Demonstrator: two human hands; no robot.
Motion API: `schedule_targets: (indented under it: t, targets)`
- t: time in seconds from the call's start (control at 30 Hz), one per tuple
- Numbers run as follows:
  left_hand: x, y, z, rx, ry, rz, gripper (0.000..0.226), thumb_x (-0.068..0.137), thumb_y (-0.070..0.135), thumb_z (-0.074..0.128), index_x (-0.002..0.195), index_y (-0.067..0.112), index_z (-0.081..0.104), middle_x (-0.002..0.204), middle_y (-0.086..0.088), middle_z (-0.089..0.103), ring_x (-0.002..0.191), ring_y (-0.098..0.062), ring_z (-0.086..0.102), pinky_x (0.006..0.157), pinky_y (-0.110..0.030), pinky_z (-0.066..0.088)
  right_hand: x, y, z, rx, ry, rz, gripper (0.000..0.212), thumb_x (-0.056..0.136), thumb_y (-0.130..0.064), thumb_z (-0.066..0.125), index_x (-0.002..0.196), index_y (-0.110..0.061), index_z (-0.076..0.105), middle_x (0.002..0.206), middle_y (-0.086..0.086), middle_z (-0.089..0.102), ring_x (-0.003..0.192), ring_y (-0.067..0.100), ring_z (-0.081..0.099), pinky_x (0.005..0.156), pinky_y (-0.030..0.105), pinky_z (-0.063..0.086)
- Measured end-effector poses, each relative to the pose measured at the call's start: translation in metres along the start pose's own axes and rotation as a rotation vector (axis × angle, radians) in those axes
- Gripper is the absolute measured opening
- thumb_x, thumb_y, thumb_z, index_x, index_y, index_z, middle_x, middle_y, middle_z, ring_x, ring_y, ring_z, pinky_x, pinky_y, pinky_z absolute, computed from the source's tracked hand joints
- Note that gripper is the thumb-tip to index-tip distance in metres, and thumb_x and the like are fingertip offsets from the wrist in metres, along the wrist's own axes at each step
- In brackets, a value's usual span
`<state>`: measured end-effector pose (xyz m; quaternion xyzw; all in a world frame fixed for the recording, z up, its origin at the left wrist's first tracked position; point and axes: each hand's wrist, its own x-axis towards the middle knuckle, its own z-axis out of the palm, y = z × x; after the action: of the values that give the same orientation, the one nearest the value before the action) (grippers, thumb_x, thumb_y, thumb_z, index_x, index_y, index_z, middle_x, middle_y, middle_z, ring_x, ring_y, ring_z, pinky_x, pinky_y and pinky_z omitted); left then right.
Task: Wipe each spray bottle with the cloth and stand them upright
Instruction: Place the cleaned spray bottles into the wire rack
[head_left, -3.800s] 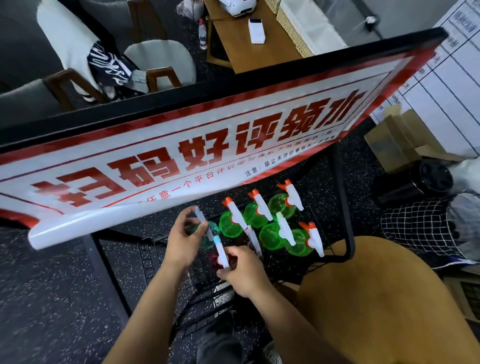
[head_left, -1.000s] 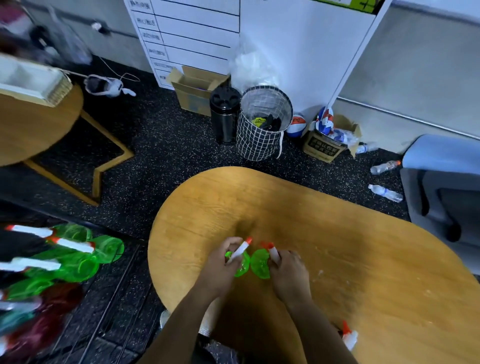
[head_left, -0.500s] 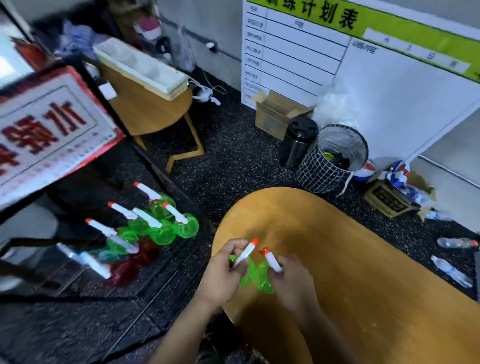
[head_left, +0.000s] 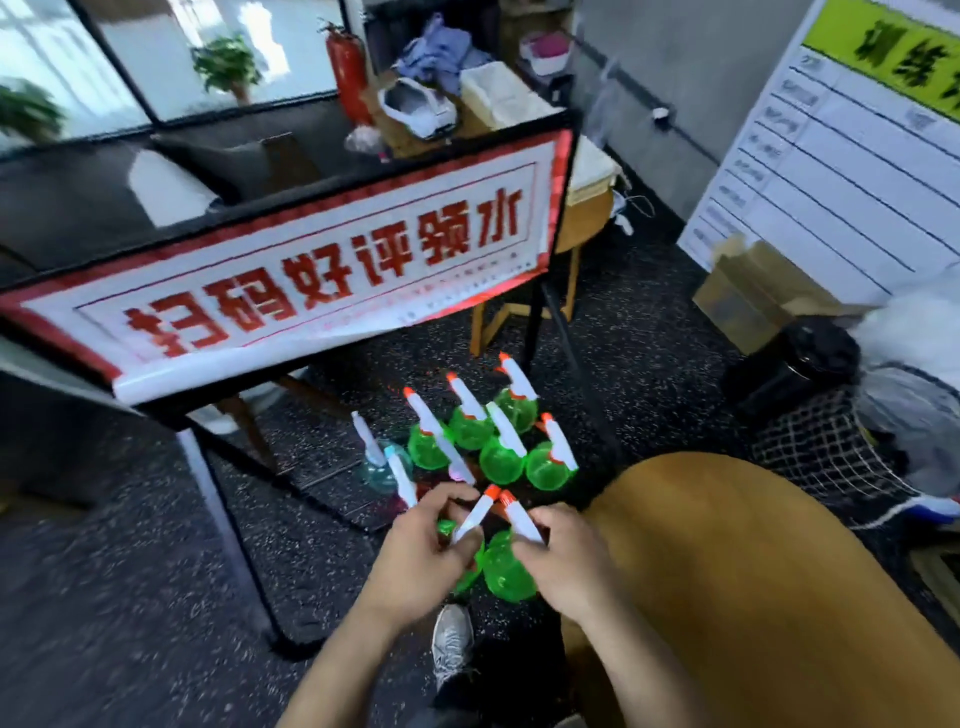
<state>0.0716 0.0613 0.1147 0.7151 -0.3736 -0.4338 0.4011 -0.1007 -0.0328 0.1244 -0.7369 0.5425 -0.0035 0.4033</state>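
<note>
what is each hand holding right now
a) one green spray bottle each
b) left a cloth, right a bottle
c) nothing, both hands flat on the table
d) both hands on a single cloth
a: the left hand grips one green spray bottle and the right hand grips another green bottle, with no cloth in sight.

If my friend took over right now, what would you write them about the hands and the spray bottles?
Left hand: grips one green spray bottle by its neck.
Right hand: grips a second green bottle the same way.
Both are held in the air between the wooden table and the black rack, nozzles crossed.
On the rack: five green bottles upright in a cluster, a clear bluish one beside them, and more near the left hand that I cannot make out.
No cloth is in view, so I cannot tell which bottles are wiped.
Left: stand these two upright, then find the cloth for any unwiped ones.
</note>
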Motion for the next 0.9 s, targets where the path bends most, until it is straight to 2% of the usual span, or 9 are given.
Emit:
schedule_targets:
  t: [0.13,0.2,0.3,0.47,0.6,0.7,0.73,0.83,0.9]
  targets:
    - [0.002,-0.020,-0.051,-0.018,0.108,-0.042,0.037,0.095,0.001,0.075,0.118,0.029,0.069,0.082,0.006,0.071,0.058,-0.009,0.068,0.062,-0.027,0.056,0.023,-0.041,0.029,-0.019,-0.126,-0.031,0.019,0.092,-0.033,0.069,0.098,-0.016,0.073,0.093,0.000,0.065,0.089,0.022,0.064,0.073,0.036,0.046]
    - [0.004,-0.032,-0.073,-0.061,0.156,-0.074,0.033,0.095,-0.001,0.074,0.114,0.026,0.070,0.078,0.005,0.071,0.059,-0.010,0.067,0.061,-0.029,0.057,0.033,-0.060,0.045,-0.008,-0.179,-0.037,0.018,0.090,-0.034,0.070,0.094,-0.016,0.073,0.086,0.000,0.067,0.081,0.021,0.065,0.067,0.036,0.046]
    - [0.011,-0.050,-0.100,-0.077,0.239,-0.122,0.030,0.097,0.000,0.073,0.108,0.027,0.071,0.081,0.001,0.075,0.062,-0.017,0.071,0.065,-0.037,0.063,0.046,-0.082,0.067,-0.007,-0.240,-0.057,0.009,0.087,-0.031,0.073,0.086,-0.022,0.074,0.071,-0.002,0.065,0.072,0.018,0.064,0.055,0.025,0.038]
    - [0.035,-0.084,-0.121,-0.087,0.429,-0.221,0.028,0.102,0.005,0.068,0.115,0.029,0.065,0.100,-0.005,0.076,0.070,-0.020,0.079,0.071,-0.039,0.064,0.065,-0.102,0.104,0.069,-0.335,-0.044,0.022,0.087,-0.030,0.078,0.107,-0.022,0.080,0.098,-0.003,0.077,0.088,0.017,0.072,0.074,0.031,0.053]
    - [0.062,-0.101,-0.123,-0.131,0.545,-0.281,0.035,0.105,0.005,0.063,0.132,0.026,0.059,0.112,-0.005,0.070,0.068,-0.009,0.077,0.078,-0.047,0.065,0.078,-0.105,0.128,0.142,-0.396,-0.044,0.009,0.085,-0.025,0.083,0.089,-0.027,0.075,0.088,-0.007,0.073,0.079,0.010,0.064,0.073,0.027,0.048]
    - [0.078,-0.106,-0.124,-0.227,0.582,-0.322,0.042,0.107,0.005,0.060,0.143,0.025,0.055,0.117,-0.007,0.066,0.080,-0.019,0.079,0.082,-0.049,0.065,0.085,-0.104,0.142,0.164,-0.430,0.009,0.017,0.085,-0.021,0.085,0.091,-0.033,0.074,0.098,-0.008,0.075,0.091,0.011,0.068,0.083,0.027,0.051]
    - [0.083,-0.107,-0.124,-0.257,0.583,-0.332,0.043,0.107,0.004,0.060,0.144,0.026,0.054,0.117,-0.007,0.065,0.085,-0.023,0.079,0.084,-0.050,0.065,0.088,-0.102,0.146,0.172,-0.429,0.018,0.018,0.086,-0.021,0.084,0.098,-0.031,0.076,0.102,-0.008,0.075,0.094,0.012,0.069,0.084,0.025,0.052]
    - [0.092,-0.110,-0.124,-0.360,0.575,-0.361,0.043,0.107,0.002,0.060,0.142,0.027,0.055,0.114,-0.006,0.064,0.093,-0.030,0.078,0.084,-0.046,0.064,0.093,-0.099,0.155,0.181,-0.415,0.017,0.028,0.089,-0.019,0.082,0.117,-0.021,0.077,0.100,-0.017,0.068,0.088,-0.001,0.063,0.072,0.002,0.042]
    - [0.097,-0.112,-0.123,-0.404,0.577,-0.370,0.041,0.106,0.000,0.059,0.137,0.028,0.056,0.115,-0.010,0.064,0.094,-0.033,0.078,0.083,-0.043,0.064,0.095,-0.100,0.163,0.160,-0.379,-0.003,0.029,0.090,-0.018,0.083,0.118,-0.020,0.077,0.101,-0.015,0.065,0.089,0.001,0.062,0.072,0.002,0.043]
